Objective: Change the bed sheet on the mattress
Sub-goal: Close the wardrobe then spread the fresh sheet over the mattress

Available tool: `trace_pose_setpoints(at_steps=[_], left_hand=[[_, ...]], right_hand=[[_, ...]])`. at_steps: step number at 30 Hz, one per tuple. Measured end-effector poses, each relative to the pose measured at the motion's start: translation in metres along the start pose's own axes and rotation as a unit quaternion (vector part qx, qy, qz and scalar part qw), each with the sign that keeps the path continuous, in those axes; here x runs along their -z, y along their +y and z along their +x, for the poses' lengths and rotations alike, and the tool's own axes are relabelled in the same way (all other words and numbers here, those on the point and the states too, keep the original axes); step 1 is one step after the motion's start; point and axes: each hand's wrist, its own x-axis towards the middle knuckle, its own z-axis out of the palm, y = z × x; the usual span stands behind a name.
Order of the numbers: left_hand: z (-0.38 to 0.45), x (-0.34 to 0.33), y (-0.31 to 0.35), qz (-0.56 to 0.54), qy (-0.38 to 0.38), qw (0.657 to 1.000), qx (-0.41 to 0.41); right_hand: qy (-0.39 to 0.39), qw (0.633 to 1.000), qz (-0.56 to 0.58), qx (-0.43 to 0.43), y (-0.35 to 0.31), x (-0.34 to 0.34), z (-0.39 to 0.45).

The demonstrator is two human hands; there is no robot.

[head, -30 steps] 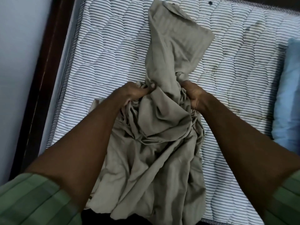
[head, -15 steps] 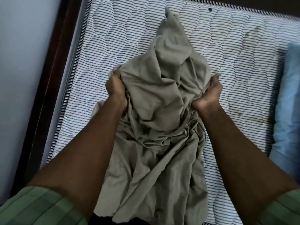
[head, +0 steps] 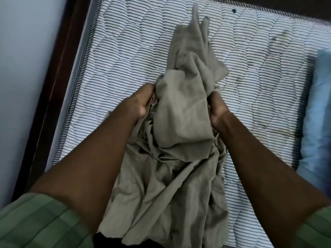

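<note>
A crumpled grey-beige bed sheet (head: 179,158) lies bunched in a long heap down the middle of the bare striped mattress (head: 125,56). My left hand (head: 141,101) grips a fold on the sheet's left side. My right hand (head: 216,110) grips the cloth on its right side, fingers partly hidden in the fabric. Between the two hands a flap of the sheet hangs folded over. The sheet's far end tapers to a point near the mattress's far edge.
A dark wooden bed frame (head: 59,68) runs along the left, with a pale wall (head: 23,68) beyond it. A light blue pillow (head: 317,122) lies at the right edge of the mattress. Bare mattress shows on both sides of the sheet.
Both hands moved closer together and nearer to me, regripping the sheet. The spread upper part has folded over and narrowed into a taller point.
</note>
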Motion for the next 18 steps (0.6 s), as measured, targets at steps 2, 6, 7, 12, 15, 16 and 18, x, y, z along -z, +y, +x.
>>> trace_pose_setpoints(at_steps=[2, 6, 7, 12, 15, 16, 18], left_hand=[[-0.001, 0.002, 0.014, -0.127, -0.003, 0.99, -0.061], [0.0, 0.008, 0.038, -0.322, -0.04, 0.925, -0.2], [0.004, 0.013, 0.039, -0.362, -0.032, 0.908, -0.21], [0.006, 0.002, 0.022, -0.33, 0.018, 0.929, -0.165], [0.002, -0.011, -0.001, -0.135, 0.025, 0.99, -0.045], [-0.001, -0.014, -0.007, -0.09, 0.009, 0.996, -0.01], [0.009, -0.007, -0.014, -0.029, 0.004, 0.999, 0.028]], right_hand=[[0.013, 0.997, 0.076, 0.032, -0.014, -0.004, 0.0], [0.092, 0.973, 0.141, 0.16, -0.039, -0.014, 0.009], [0.089, 0.968, 0.158, 0.175, -0.045, -0.016, 0.012], [-0.022, 0.987, 0.112, 0.109, -0.038, -0.004, 0.013], [-0.126, 0.98, 0.149, 0.024, -0.014, 0.015, 0.012], [-0.134, 0.978, 0.158, -0.011, -0.01, 0.02, 0.01], [-0.123, 0.985, 0.093, -0.072, -0.007, 0.023, 0.004]])
